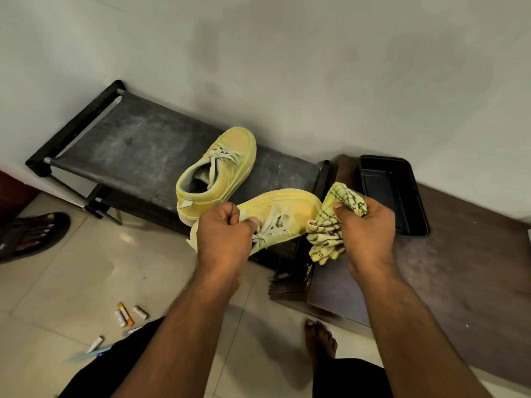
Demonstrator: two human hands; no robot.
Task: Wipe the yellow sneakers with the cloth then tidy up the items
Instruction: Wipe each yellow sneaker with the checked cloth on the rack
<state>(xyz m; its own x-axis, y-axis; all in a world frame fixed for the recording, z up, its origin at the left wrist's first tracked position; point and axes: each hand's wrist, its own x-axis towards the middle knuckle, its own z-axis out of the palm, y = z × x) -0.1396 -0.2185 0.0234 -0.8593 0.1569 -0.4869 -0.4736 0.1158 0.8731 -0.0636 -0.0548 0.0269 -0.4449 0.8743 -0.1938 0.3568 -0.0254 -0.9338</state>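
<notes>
Rack (pixel 149 145) of dark fabric carries 1 sneaker (pixel 218 170) near its right end. Left hand (pixel 224 234) grips the other sneaker (pixel 290 205) at its collar, lifted over the rack edge. Right hand (pixel 370 225) clutches the bunched cloth (pixel 330 228), touching the toe.

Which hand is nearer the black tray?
Right. The right hand, gripping the cloth, is just beside the black tray; the left hand holds the sneaker farther away.
</notes>
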